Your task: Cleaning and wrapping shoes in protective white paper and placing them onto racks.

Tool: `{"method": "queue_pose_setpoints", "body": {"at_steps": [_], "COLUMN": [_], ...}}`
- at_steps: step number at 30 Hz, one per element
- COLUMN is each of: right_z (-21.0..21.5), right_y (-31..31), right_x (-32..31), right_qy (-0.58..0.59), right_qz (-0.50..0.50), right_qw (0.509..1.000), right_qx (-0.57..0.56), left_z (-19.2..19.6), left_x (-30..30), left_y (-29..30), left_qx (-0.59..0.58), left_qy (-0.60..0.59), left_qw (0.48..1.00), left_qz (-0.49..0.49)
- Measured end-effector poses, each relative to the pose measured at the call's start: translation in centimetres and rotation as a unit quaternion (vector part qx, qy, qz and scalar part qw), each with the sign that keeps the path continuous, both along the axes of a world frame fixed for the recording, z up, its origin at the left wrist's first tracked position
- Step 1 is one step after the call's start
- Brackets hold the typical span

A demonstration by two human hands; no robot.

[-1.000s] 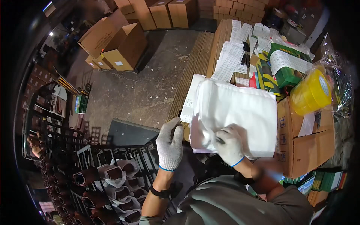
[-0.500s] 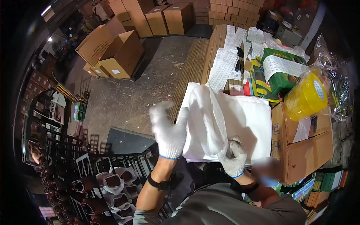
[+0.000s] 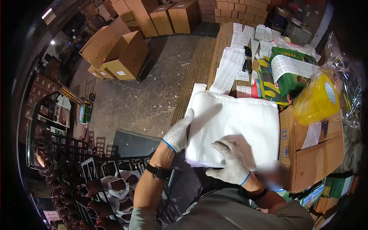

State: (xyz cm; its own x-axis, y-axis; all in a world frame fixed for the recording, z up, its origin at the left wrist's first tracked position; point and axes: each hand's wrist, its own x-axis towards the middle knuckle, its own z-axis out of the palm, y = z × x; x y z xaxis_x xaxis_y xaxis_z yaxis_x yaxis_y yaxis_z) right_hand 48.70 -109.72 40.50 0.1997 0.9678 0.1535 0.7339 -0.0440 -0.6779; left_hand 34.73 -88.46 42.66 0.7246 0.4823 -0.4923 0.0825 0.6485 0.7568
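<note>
A stack of white, thin, cloth-like sheets (image 3: 245,115) lies on the work surface in front of me, its top sheet mostly flat with slight ripples. My left hand (image 3: 177,134), in a white knit glove with a blue cuff edge, rests against the stack's left edge with fingers stretched out. Over the near part of the sheets is my right hand (image 3: 230,163), gloved alike. Its fingers are curved and apart, thumb toward the left, and nothing is between them. The right hand's shadow falls on the sheets, so contact there is hard to tell.
A cardboard box (image 3: 314,153) bearing yellow tape rolls (image 3: 316,99) adjoins the stack on the right. Beyond lie printed label strips (image 3: 229,69), a black cutter-like tool (image 3: 247,60) and a green package (image 3: 293,71). Metal racks (image 3: 111,172) stand at lower left; open cartons (image 3: 126,55) sit on the floor.
The loose white sheet bunched up between my hands now lies flat on the stack. My left hand has come down to the stack's left edge; my right hand has let go and opened.
</note>
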Motion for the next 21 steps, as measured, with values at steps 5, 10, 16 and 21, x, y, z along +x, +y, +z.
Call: {"method": "queue_pose_setpoints", "body": {"at_steps": [5, 10, 16, 21], "right_z": [-1.7, 0.1, 7.6, 10.2], "right_y": [-0.1, -0.8, -2.9, -2.5], "right_x": [0.9, -0.8, -4.1, -12.4], "right_qy": [0.093, 0.184, 0.143, 0.287], "right_qz": [-0.042, -0.107, -0.078, 0.166], "right_qw": [0.991, 0.967, 0.919, 0.863], "right_qx": [0.086, 0.141, 0.36, 0.38], "left_z": [-2.2, -1.2, 10.9, 11.0], "left_x": [0.5, -0.1, -8.0, -22.6], "left_y": [0.8, -0.7, -8.1, -19.2], "left_qx": [0.028, 0.168, 0.142, 0.128], "left_qy": [0.023, 0.092, -0.099, -0.147], "left_qw": [0.999, 0.981, 0.971, 0.91], "left_qz": [0.014, 0.027, 0.167, 0.365]}}
